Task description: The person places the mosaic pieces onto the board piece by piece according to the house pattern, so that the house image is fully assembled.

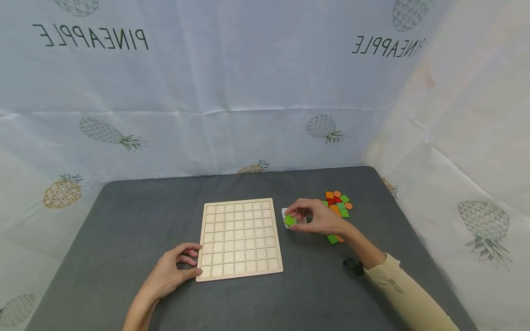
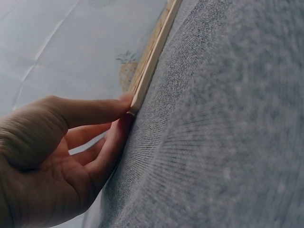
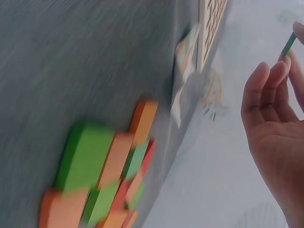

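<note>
A square wooden grid board (image 1: 240, 239) lies on the dark grey table. At its left edge rests my left hand (image 1: 171, 271), thumb and fingertips touching the rim near the front corner. The left wrist view shows that hand (image 2: 57, 147) against the board's pale side (image 2: 152, 61). My right hand (image 1: 316, 216) pinches a green tile (image 1: 290, 220) between thumb and fingers, right of the board. That tile (image 3: 288, 44) appears edge-on in the right wrist view. Below it in the head view is a small printed card (image 1: 285, 212), partly hidden by the hand.
Several loose tiles (image 1: 334, 208) in green, orange and red lie to the right, some behind my right forearm. Beside the right sleeve is a small black object (image 1: 353, 266). White cloth with pineapple prints (image 1: 248, 82) hangs behind the table (image 1: 136, 216).
</note>
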